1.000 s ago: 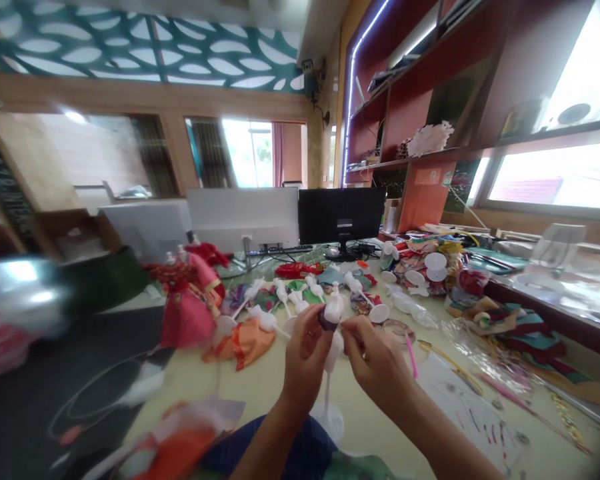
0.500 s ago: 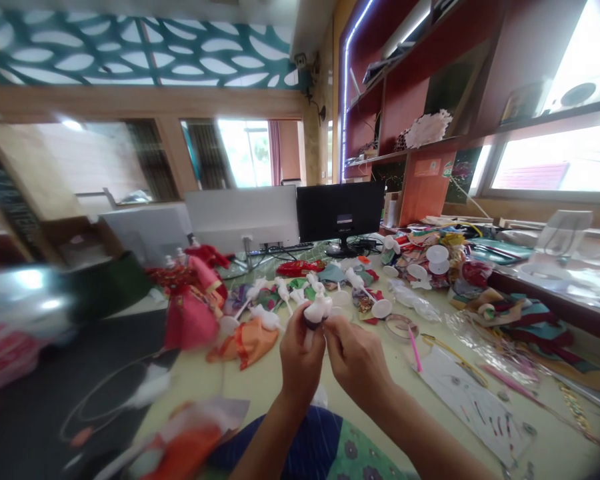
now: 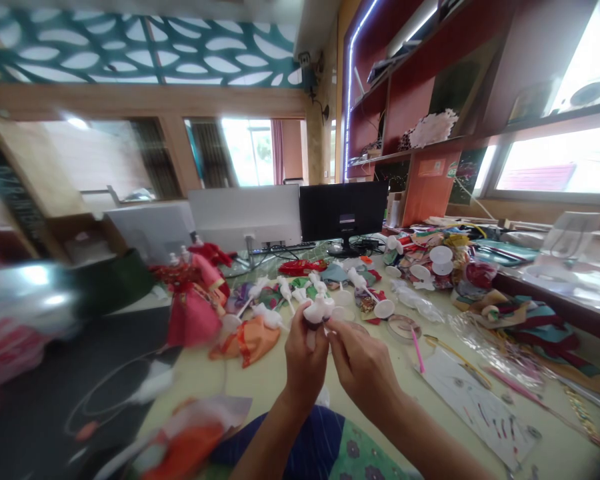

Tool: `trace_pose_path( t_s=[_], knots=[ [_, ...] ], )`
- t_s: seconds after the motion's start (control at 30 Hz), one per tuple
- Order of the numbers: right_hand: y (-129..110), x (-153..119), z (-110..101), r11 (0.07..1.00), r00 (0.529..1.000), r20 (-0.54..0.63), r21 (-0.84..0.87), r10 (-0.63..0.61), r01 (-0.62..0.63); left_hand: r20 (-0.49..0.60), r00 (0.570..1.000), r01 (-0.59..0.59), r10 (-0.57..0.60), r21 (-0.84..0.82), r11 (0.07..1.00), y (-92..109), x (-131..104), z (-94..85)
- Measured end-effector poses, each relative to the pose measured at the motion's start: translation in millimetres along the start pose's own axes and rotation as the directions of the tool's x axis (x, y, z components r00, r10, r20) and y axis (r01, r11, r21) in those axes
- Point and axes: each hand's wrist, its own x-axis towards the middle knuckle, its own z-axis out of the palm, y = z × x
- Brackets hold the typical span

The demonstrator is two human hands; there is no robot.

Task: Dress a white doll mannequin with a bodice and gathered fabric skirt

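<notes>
Doll form [image 3: 318,311], small white plastic torso w/ a dark band round its lower part, is held up in front of the person, above the near edge of the yellow-green table [image 3: 260,380]. Left hand [image 3: 306,357] is closed round the form's stem from below, thumb and fingers wrapped on it. Right hand [image 3: 360,363] sits just beside the left, fingertips pinched together at the form's right side, prob. on the edge of the dark band, but blur makes it hard to say exactly what they nip.

Behind the hands, approx. mid-table, lie more white doll forms on stands [image 3: 360,287], mixed w/ bits of coloured cloth. An orange cloth garment [image 3: 247,340] lies flat left of the hands; a dressed doll in a pink-red gown [image 3: 193,310] stands upright further left. A pink stick [image 3: 415,350] lies right of the hands, next to a printed paper sheet [image 3: 475,407]. A black monitor [image 3: 343,213] stands at the far end of the table.
</notes>
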Motion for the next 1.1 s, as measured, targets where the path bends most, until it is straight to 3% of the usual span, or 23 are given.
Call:
trace_pose_path(
  t_s=[0.17, 0.43, 0.73, 0.9, 1.1],
  knots=[
    [-1.4, 1.5, 0.1, 0.995, 0.996, 0.039, -0.054, 0.084, -0.082, 0.042, 0.998, -0.042, 0.042, -0.021, 0.999, 5.9, -1.9, -0.6],
    [-1.0, 8.8, -8.4, 0.983, 0.986, 0.117, -0.152, 0.119, -0.100, 0.096, 0.989, -0.118, 0.115, 0.018, 0.993, 7.8, 0.4, -1.0],
    [-2.1, 11.6, -12.6, 0.962, 0.946, 0.195, 0.034, 0.258, -0.269, 0.050, 0.980, -0.196, 0.190, 0.154, 0.968, 1.2, 3.0, 5.7],
    [-2.7, 14.3, -11.8, 0.928, 0.927, 0.144, 0.093, 0.346, -0.360, 0.087, 0.970, -0.238, 0.227, 0.152, 0.959, 1.8, 2.6, 3.3],
    [-0.9, 14.6, -7.7, 0.945, 0.951, 0.023, 0.111, 0.308, -0.308, 0.148, 0.963, -0.244, 0.224, 0.135, 0.960, 2.2, 2.5, 1.2]
  ],
)
